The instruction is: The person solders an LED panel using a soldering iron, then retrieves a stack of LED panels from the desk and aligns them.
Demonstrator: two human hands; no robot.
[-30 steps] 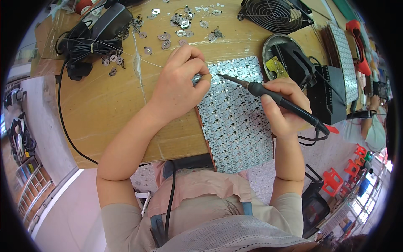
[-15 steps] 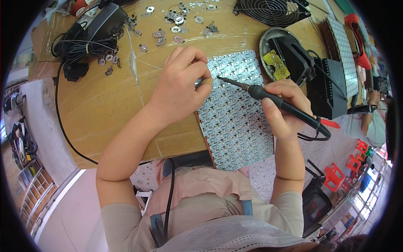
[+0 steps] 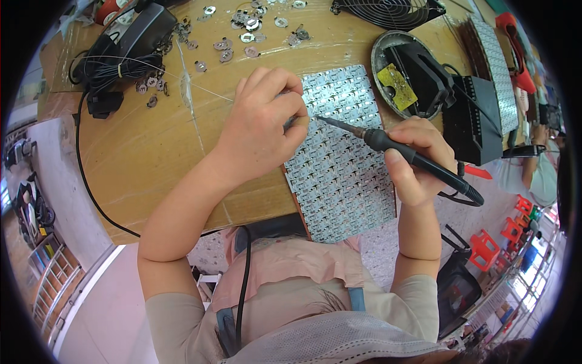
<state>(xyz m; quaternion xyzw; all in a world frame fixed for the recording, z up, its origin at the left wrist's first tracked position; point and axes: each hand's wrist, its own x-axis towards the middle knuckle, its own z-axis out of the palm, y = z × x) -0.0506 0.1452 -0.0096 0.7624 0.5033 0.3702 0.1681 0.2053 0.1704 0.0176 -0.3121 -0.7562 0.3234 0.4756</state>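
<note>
My right hand grips a black soldering iron, its tip slanting down to the left onto a panel of small silvery circuit boards. Close to that tip, my left hand is closed in a pinch over the panel's upper left edge. A thin solder wire runs from the left into this hand. Something small and dark shows between the fingers, mostly hidden by them. The panel lies on the table, and its near end sticks out past the edge towards my lap.
Several small round metal parts lie scattered at the back. A black power adapter with coiled cable stands at the left. To the right are a round tray with a yellow sponge, a fan and stacked panels.
The iron and my right hand have shifted slightly right and down, its tip still near my left fingers. My left hand has barely moved. The whole view has shifted a little.
</note>
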